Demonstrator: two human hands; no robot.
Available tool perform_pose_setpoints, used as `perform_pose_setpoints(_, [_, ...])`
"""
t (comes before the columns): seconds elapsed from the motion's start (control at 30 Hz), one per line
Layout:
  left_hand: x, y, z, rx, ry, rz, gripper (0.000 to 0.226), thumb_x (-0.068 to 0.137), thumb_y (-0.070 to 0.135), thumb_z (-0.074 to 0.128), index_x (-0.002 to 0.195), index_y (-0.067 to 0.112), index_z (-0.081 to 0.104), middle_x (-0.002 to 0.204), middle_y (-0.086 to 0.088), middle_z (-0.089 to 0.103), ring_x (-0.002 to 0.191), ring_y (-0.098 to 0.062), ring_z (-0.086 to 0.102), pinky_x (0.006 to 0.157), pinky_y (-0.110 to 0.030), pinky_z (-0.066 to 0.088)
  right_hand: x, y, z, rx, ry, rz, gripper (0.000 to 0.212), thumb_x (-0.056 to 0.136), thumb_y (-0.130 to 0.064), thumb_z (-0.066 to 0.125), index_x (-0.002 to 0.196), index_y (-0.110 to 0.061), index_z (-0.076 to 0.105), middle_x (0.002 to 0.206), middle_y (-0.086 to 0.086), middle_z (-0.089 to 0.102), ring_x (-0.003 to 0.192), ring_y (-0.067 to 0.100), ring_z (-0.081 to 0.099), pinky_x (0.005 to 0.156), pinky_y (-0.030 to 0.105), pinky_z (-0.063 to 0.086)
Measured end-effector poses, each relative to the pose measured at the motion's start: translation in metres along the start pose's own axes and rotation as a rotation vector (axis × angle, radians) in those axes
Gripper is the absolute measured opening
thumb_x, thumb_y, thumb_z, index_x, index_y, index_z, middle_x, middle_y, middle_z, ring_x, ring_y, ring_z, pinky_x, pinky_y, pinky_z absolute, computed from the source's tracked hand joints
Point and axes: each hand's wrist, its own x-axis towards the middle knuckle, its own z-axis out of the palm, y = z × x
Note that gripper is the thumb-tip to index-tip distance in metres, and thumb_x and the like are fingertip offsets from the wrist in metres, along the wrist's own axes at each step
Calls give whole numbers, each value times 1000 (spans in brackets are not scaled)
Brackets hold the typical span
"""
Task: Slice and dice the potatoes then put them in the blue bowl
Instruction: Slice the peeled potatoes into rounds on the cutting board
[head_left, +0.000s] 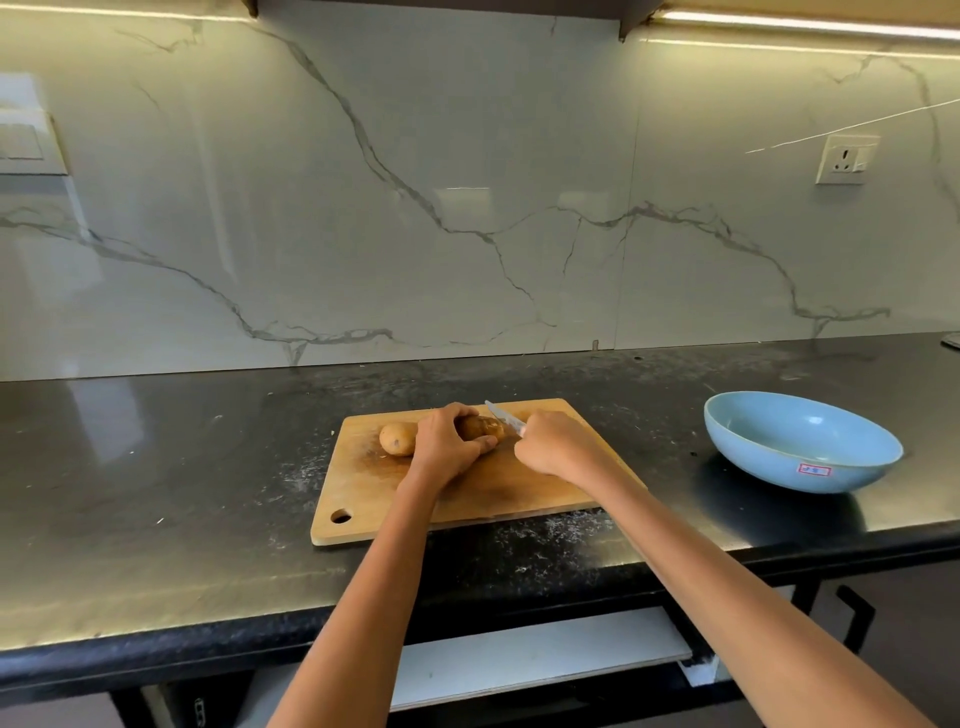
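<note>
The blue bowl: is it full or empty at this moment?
Empty. The blue bowl shows only its bare inside; both potatoes are on the cutting board.

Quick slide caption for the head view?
Left hand steadies a potato on the cutting board; right hand holds the knife; blue bowl waits.

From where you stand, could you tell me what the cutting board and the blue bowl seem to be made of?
Cutting board: wood or bamboo, matte, judging by its tan grain and scuffs. Blue bowl: likely glazed ceramic, smooth with a soft sheen; melamine possible.
</note>
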Motion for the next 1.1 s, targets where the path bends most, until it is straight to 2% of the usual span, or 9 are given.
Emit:
perform_pose_setpoints(0.2, [-1,-1,0,-15,13,-4,51,78,26,74,122,11,54,119,-7,59,105,-17,52,82,-20,40,-3,-4,-1,-3,-13,1,28,94,-14,39,114,-1,55,67,2,44,52,11,40,42,21,28])
perform_pose_setpoints(0.33, [-1,-1,1,-21,28,1,50,77,25,75,120,12,56,117,-6,60,101,-14,51,80,-19,39,-3,-8,0,-34,7,8,14,95,-16,41,96,-7,51,67,2,42,53,11,38,44,22,27])
perform_pose_setpoints(0.47, [-1,1,2,-6,38,25,48,76,22,75,119,12,57,116,-6,61,104,-17,54,82,-19,40,9,-11,12,-47,40,24,21,96,-22,43,101,-6,56,69,1,45,55,12,41,45,22,29])
perform_pose_setpoints(0.57, [-2,1,2,-3,49,53,45,76,19,75,117,11,59,115,-8,63,105,-19,55,86,-21,41,19,-14,19,-45,20,38,27,96,-23,44,72,-11,45,67,0,43,55,12,39,45,22,27])
perform_pose_setpoints(0.67, [-2,-1,3,2,61,45,47,73,23,77,116,12,60,115,-7,63,107,-20,54,91,-27,43,15,-11,21,-49,-26,22,36,96,-20,41,62,-16,30,65,0,39,54,11,37,45,22,25])
perform_pose_setpoints(0.8, [-1,-3,3,-19,54,17,54,71,27,79,118,11,59,115,-7,62,107,-20,54,90,-27,44,2,0,20,-71,-108,2,33,93,-11,39,62,-14,31,64,0,34,54,11,32,45,23,22])
perform_pose_setpoints(1.0, [-3,-3,2,12,106,-27,53,77,28,75,121,9,54,116,-9,60,106,-21,53,83,-22,39,-3,-2,17,-174,-61,-46,28,93,-11,40,65,-11,36,68,2,41,56,12,36,46,23,26])
perform_pose_setpoints(1.1, [-2,-4,0,22,107,-40,53,78,28,74,123,10,53,117,-9,60,106,-20,53,81,-21,38,-7,13,15,-166,-59,-59,15,92,-10,39,91,-5,54,82,5,52,65,16,44,49,24,30])
